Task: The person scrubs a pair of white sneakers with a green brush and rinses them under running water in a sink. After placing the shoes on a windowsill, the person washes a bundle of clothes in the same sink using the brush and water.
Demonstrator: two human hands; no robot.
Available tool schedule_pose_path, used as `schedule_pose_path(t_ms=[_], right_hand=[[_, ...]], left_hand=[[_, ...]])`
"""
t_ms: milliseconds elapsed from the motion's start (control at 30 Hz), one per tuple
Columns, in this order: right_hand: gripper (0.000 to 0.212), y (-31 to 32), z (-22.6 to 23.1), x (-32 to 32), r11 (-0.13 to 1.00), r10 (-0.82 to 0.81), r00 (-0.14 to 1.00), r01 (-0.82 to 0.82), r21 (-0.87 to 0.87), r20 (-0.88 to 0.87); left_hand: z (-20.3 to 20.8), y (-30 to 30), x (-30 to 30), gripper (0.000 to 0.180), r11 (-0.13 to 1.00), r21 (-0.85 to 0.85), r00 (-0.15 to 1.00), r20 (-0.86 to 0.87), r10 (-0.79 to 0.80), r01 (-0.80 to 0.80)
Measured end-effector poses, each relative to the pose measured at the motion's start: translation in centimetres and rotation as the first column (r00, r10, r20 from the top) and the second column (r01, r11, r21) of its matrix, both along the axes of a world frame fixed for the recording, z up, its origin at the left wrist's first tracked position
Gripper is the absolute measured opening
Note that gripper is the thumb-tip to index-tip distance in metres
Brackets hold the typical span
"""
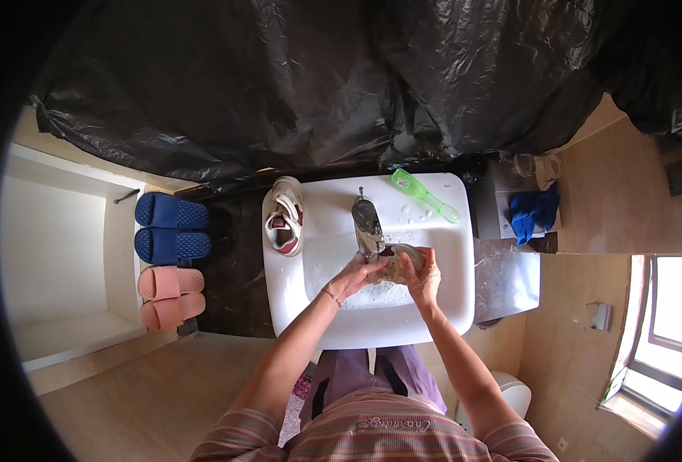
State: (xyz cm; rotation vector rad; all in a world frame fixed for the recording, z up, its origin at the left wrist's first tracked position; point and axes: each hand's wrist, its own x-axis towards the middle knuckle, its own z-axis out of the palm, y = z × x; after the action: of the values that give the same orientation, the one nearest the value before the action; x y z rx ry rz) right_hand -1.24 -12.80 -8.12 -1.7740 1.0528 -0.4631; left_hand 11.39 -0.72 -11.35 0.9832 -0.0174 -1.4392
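Both my hands hold a beige sneaker [392, 266] low over the basin of a white sink [372, 326], just in front of the faucet [367, 225]. My left hand [351, 277] is closed on one end of the shoe, close under the spout. On the other end, my right hand [424, 279] grips with the thumb on top. Suds and water lie in the basin beneath. The matching sneaker [284, 217], beige with dark red parts, rests on the sink's left rim. A green brush [425, 195] lies on the back right rim, its bristles not visible.
Blue slippers [172, 227] and pink slippers [172, 297] stand left of the sink on a dark counter [237, 262]. To the right are a blue cloth [534, 212] and a grey box [498, 202]. Black plastic sheeting [310, 85] covers the wall behind.
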Motion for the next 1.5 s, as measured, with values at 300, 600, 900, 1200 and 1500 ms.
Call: schedule_pose_path(t_ms=[300,600,900,1200,1500], right_hand=[[0.040,1.8,0.2,1.9,0.998,0.039,0.998,-0.037,0.047,-0.058],[0.054,0.9,-1.9,1.6,0.767,0.033,0.990,-0.112,0.631,0.135],[0.044,-0.3,0.3,-1.8,0.476,-0.088,0.922,-0.293,0.829,0.377],[0.055,-0.1,1.3,-2.8,0.736,0.096,0.942,-0.285,0.614,0.322],[0.051,-0.8,1.7,-4.5,0.684,0.254,0.900,-0.427,0.592,0.355]], left_hand=[[-5.2,-1.6,-1.5,0.024,0.931,0.114,0.812,0.533,0.238,-0.347],[-4.3,-0.2,-1.7,0.017,0.898,0.072,0.817,0.452,0.358,-0.434],[-1.2,0.5,-1.5,0.032,0.926,0.101,0.891,-0.250,0.378,-0.364],[-2.9,-3.2,-3.5,0.027,0.837,0.285,0.882,0.202,0.425,-0.468],[-1.5,-0.2,-2.5,0.045,0.916,0.101,0.867,-0.297,0.400,-0.388]])
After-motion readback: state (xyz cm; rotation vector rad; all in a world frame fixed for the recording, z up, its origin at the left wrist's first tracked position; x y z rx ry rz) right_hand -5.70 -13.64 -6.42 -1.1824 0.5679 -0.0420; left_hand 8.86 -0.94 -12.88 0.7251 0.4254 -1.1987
